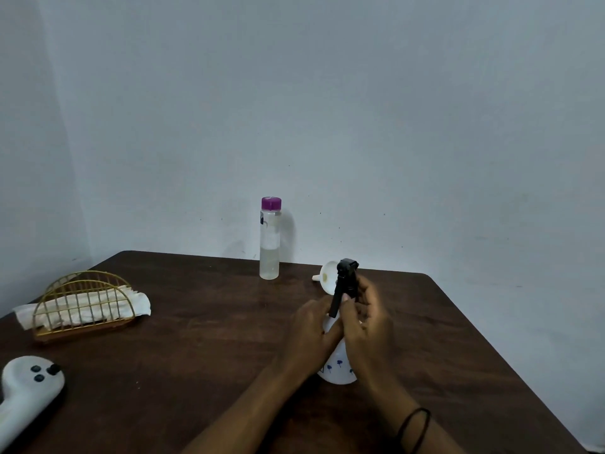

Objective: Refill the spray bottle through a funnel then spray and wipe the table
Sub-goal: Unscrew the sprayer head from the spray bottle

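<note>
Spray bottle point(339, 365) gripped by left hand point(314, 326); right hand point(366, 322) fingers clasp its black head point(345, 280).

Table point(196, 339): dark brown wood-grain top, smooth w/ a soft sheen near the far edge. Spray bottle point(339, 362): white opaque plastic body, smooth, small blue printed marks; its trigger head point(345, 280) is black plastic, matt. Funnel point(328, 276): white plastic, smooth, w/ a yellowish patch inside. Water bottle point(270, 244): clear plastic, glossy, w/ a purple plastic cap point(271, 203). Napkin holder point(83, 303): thin gold-coloured wire, prob. metal, slight shine. Napkins point(98, 308) in it: white paper, soft, crinkled. White controller point(27, 391): smooth matt plastic, black buttons. Wall point(327, 109): painted, matt, a few dark specks.
</note>
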Motion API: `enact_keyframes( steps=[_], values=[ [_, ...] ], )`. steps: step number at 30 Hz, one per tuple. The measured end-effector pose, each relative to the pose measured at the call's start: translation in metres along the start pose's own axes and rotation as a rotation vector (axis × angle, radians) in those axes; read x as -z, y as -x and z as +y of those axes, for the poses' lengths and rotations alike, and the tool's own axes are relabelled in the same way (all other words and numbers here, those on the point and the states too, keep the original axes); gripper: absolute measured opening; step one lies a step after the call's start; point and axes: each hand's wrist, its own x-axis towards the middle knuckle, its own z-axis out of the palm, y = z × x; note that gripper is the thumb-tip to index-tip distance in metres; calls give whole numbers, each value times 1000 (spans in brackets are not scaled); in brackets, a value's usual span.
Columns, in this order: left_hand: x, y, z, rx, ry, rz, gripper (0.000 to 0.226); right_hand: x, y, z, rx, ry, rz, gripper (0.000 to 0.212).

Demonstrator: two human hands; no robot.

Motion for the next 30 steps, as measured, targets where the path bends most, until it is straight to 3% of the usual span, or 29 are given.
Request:
enact_keyframes(
  steps=[3, 5, 8, 10, 12, 17, 22, 24, 27, 30],
  values=[
    [1, -1, -1, -8, -40, 3, 25, -4, -3, 0, 36, 52, 50, 41],
    [2, -1, 2, -42, -62, 14, 23, -5, -4, -1, 39, 55, 89, 31],
    [-1, -2, 0, -60, -70, 38, 38, -6, -2, -2, 58, 82, 83, 18],
    [-2, -2, -4, -56, -83, 40, 47, -6, 2, -4, 13, 23, 62, 32],
    [-3, -2, -4, -51, -96, 39, 51, -6, 3, -6, -20, -37, 52, 30],
    [-1, -1, -5, -44, -94, 47, 21, -7, 0, -4, -57, -9, 44, 35],
    [0, -2, 2, -75, -101, 57, 19, -7, -3, -8, 8, 22, 107, 20],
    [0, -3, 2, -59, -69, 61, 26, -7, -2, -8, -1, 17, 93, 16],
    [-2, -2, -2, -66, -65, 66, 43, -9, -1, -10, -34, -77, 99, 30],
    [-3, -2, -4, -87, -85, 90, 45, -7, -1, -11, -40, -99, 85, 22]
  ],
)
